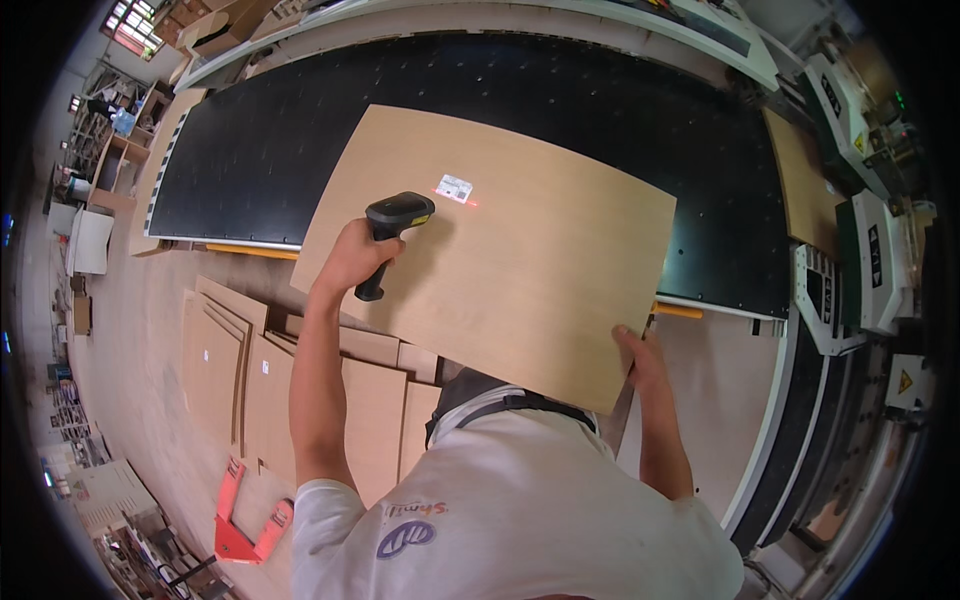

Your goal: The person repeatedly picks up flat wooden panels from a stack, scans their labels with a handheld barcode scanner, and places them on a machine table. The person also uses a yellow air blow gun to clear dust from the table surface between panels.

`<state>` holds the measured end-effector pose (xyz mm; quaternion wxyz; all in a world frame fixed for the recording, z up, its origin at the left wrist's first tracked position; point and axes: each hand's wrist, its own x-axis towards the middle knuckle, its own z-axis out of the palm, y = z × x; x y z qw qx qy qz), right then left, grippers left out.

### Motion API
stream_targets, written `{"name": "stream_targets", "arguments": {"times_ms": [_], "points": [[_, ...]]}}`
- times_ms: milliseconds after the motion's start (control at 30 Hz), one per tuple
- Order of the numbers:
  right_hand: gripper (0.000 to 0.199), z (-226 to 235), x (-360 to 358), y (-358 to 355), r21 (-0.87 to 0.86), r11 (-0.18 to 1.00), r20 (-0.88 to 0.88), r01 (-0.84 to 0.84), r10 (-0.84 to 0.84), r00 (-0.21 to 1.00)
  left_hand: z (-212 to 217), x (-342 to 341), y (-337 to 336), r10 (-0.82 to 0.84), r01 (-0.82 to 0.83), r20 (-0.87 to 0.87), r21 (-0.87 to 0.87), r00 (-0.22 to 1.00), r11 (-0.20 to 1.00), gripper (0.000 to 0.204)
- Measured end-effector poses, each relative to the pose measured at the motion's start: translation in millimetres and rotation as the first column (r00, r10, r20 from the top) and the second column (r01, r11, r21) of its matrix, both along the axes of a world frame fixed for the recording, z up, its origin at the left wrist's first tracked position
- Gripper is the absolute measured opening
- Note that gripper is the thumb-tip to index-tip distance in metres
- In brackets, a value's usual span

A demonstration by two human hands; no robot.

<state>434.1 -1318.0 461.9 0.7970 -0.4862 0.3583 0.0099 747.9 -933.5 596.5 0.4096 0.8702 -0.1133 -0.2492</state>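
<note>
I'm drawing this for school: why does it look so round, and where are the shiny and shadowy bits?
Head view: the fisheye lens curves straight edges, like those of the black table, and leaves black corners; head view: pale glare shines on the table, right of the board; head view: a soft shadow lies on the board beside the scanner.

A white short-sleeved T-shirt (pixel 590 500) was worn, marked with a purple oval emblem (pixel 406 539) and small orange lettering (pixel 428 509); a black belt (pixel 520 402) was worn too.
</note>
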Motion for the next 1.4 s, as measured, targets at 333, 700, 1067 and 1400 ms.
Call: {"name": "stream_targets", "arguments": {"times_ms": [333, 700, 1067, 1400], "points": [[0.050, 10, -2, 35, -0.309, 0.945, 0.049, 0.108, -0.098, 0.994, 12, 43, -16, -0.028, 0.027, -0.037, -0.022, 0.999, 0.999, 0.023], [0.046, -6, -5, 32, -0.307, 0.950, 0.059, 0.059, -0.042, 0.997, -13, 61, -2, -0.044, 0.041, -0.071, -0.043, 0.997, 0.998, 0.026], [0.042, 88, 105, 119, -0.799, 0.243, -0.373, -0.550, 0.519, 0.770, -105, 41, -86, 0.211, -0.231, -0.106, -0.246, 0.972, 0.941, 0.041], [0.019, 324, 41, 110, -0.248, -0.190, 0.639, 0.950, 0.705, 0.308, -106, 128, 68, 0.476, -0.513, 0.265, 0.086, 0.838, 0.854, 0.061]]}}
